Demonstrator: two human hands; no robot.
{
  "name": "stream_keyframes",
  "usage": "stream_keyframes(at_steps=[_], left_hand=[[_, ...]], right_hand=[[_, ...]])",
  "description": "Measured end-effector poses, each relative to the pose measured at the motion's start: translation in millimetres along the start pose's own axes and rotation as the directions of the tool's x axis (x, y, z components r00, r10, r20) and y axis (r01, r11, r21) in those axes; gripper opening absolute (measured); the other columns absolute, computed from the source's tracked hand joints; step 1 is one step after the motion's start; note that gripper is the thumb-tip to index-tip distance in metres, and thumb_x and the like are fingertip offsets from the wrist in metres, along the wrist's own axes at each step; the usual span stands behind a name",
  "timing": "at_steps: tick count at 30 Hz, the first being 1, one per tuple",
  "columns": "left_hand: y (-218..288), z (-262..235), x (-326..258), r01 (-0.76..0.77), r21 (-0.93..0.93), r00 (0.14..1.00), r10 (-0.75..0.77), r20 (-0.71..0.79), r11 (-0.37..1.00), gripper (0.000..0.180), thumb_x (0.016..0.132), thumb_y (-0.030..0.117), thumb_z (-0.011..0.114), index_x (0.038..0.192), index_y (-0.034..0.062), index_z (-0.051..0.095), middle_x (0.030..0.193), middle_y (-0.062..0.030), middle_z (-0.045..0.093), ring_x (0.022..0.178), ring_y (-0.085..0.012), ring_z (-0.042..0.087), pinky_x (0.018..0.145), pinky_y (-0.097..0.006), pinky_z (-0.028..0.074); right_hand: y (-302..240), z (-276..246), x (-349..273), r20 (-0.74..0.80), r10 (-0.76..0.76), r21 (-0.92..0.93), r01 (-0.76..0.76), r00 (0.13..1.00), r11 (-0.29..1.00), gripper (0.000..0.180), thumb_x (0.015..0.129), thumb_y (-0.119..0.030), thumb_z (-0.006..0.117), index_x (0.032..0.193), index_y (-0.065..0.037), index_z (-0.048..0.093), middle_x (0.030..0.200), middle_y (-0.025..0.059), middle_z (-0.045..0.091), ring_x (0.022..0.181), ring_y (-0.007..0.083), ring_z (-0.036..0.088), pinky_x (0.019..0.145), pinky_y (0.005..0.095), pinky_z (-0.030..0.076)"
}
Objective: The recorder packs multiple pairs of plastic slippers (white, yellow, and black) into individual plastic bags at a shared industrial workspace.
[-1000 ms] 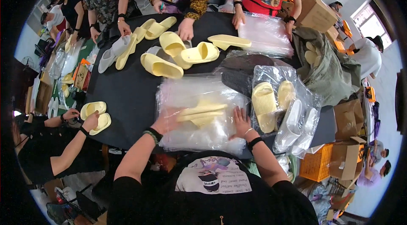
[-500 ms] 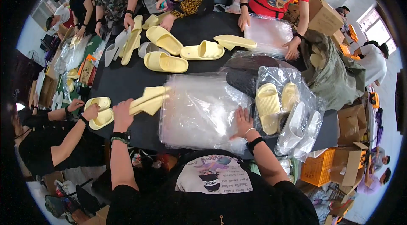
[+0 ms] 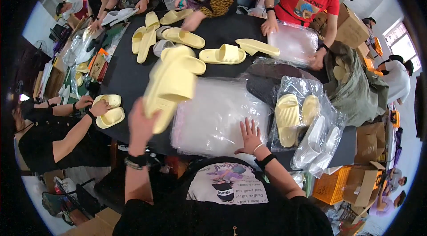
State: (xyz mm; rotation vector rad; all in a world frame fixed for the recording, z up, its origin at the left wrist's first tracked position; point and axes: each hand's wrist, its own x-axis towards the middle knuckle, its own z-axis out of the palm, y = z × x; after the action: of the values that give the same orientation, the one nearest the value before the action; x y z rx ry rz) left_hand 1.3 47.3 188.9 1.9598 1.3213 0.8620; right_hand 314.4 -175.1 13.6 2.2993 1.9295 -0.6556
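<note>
Held slippers (image 3: 177, 84) — bare tabletop (image 3: 125, 72) leftward

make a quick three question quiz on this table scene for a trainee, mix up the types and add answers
1. True or false: the right hand is clenched in a fist.
2. What colour is the footwear in the left hand?
A) white
B) yellow
C) grey
3. Fill in, as the wearer sees it: the wrapped white slippers lie to the ____ of the plastic stack.

Key: 1. False, it is open over the plastic stack. 2. B. 3. Right.
</note>
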Motion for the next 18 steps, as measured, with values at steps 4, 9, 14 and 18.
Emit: stream_keyframes(at_steps=[4,9,14,18], left_hand=[[-33.8,90.7,-31.9,0.597,-0.494,0.758,-0.243,0.606,0.632,0.042,0.083,0.009,0.070,0.121,-0.0005,0.055,0.108,-0.0076,0.064,0.092,-0.0143,0.062,0.082,-0.029,0.050],[-86.7,161.4,-64.7,0.757,-0.396,0.590,-0.285,0.756,0.519,0.040,0.093,0.020,0.060,0.125,-0.0022,0.053,0.110,-0.0063,0.063,0.091,-0.0131,0.062,0.080,-0.027,0.050],[-94.3,166.1,-57.5,0.779,-0.363,0.569,-0.333,0.752,0.512,0.038,0.096,0.024,0.056,0.124,-0.0022,0.054,0.110,-0.0071,0.063,0.092,-0.0141,0.063,0.078,-0.028,0.051],[-90.7,154.0,-51.8,0.889,-0.379,0.444,-0.281,0.851,0.258,0.041,0.099,0.031,0.051,0.124,-0.0010,0.053,0.112,-0.0098,0.063,0.093,-0.0176,0.064,0.078,-0.031,0.054]], right_hand=[[5.5,24.1,11.4,0.062,0.010,-0.021,-0.009,0.998,1.000,0.145,0.044,-0.066,0.081,0.150,-0.005,0.004,0.157,0.0203,0.000,0.142,0.0460,0.000,0.109,0.0627,0.015],[9.5,29.4,10.7,0.071,0.011,-0.015,-0.009,0.997,1.000,0.146,0.042,-0.064,0.083,0.151,-0.006,0.005,0.157,0.0184,0.000,0.143,0.0451,0.000,0.110,0.0627,0.013],[21.2,28.2,19.4,0.096,-0.010,0.026,0.007,0.995,1.000,0.140,0.048,-0.065,0.082,0.151,-0.006,0.008,0.157,0.0189,0.003,0.142,0.0458,0.000,0.108,0.0640,0.016],[30.0,13.7,33.5,-0.045,0.046,0.448,-0.021,0.998,0.894,0.122,0.063,-0.054,0.080,0.150,-0.004,0.009,0.156,0.0199,0.005,0.143,0.0421,0.006,0.110,0.0596,0.019]])
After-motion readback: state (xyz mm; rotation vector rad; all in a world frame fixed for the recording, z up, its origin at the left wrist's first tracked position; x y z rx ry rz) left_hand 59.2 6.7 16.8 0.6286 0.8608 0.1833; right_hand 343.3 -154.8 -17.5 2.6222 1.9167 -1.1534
